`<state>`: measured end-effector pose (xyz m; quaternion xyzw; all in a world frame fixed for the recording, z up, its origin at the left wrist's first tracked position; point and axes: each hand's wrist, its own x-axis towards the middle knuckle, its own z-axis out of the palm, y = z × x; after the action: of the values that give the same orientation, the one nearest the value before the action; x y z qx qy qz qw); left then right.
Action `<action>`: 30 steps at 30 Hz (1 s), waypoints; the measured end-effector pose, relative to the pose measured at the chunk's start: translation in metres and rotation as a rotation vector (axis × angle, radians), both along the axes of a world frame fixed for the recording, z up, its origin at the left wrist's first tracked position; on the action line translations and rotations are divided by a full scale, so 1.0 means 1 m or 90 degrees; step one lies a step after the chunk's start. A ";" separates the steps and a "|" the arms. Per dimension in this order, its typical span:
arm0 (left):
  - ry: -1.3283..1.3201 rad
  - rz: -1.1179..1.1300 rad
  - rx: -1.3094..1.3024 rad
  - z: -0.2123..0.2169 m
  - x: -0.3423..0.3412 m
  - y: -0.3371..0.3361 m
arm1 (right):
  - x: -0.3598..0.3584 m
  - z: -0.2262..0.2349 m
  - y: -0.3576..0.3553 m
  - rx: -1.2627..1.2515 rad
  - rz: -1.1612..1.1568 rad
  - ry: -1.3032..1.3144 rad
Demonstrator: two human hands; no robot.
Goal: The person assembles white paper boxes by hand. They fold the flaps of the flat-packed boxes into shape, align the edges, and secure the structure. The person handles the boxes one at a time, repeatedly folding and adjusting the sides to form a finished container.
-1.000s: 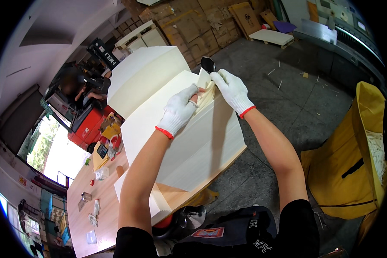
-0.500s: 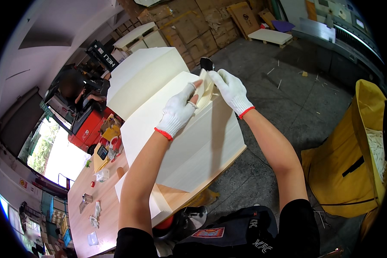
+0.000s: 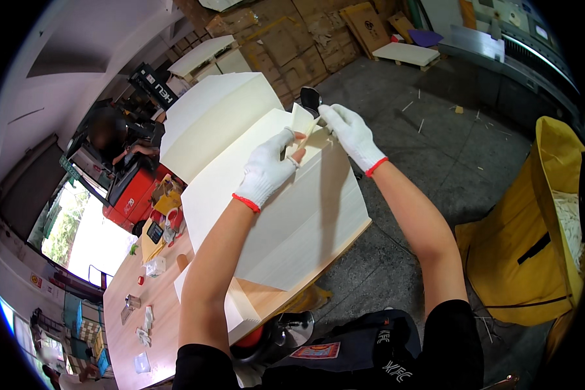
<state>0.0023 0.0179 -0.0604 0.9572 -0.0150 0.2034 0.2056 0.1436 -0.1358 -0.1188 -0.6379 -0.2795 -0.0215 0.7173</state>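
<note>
Paper stack (image 3: 312, 201) sits on the bench (image 3: 120, 318) at its right edge, a second stack (image 3: 224, 120) just behind it, loose sheets (image 3: 301, 118) raised at the far right corner. Left hand (image 3: 265, 168), white glove with two bare fingertips poking out, lies on the stack top, fingers spread against the raised sheets; right hand (image 3: 352, 133), also gloved, is at the same corner, fingers bent in at the sheet edges, can't tell if pinching. Yellow bag (image 3: 507, 253) of paper strips (image 3: 569, 221) stands off to the right.
</note>
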 end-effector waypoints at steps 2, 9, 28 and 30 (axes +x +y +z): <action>0.091 0.038 -0.089 0.012 -0.005 -0.009 | 0.005 0.001 -0.009 -0.021 0.000 0.008; 0.080 0.040 -0.047 0.017 -0.009 -0.013 | 0.006 0.016 -0.043 -0.527 -0.118 -0.458; 0.122 0.055 -0.081 0.014 -0.004 -0.011 | -0.003 0.004 -0.002 -0.145 -0.066 -0.089; 0.074 0.034 -0.024 0.008 -0.002 -0.004 | -0.003 0.004 0.000 -0.140 -0.065 -0.088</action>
<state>-0.0001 0.0143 -0.0526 0.9633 0.0266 0.1531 0.2187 0.1401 -0.1357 -0.1148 -0.7229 -0.2962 -0.0715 0.6201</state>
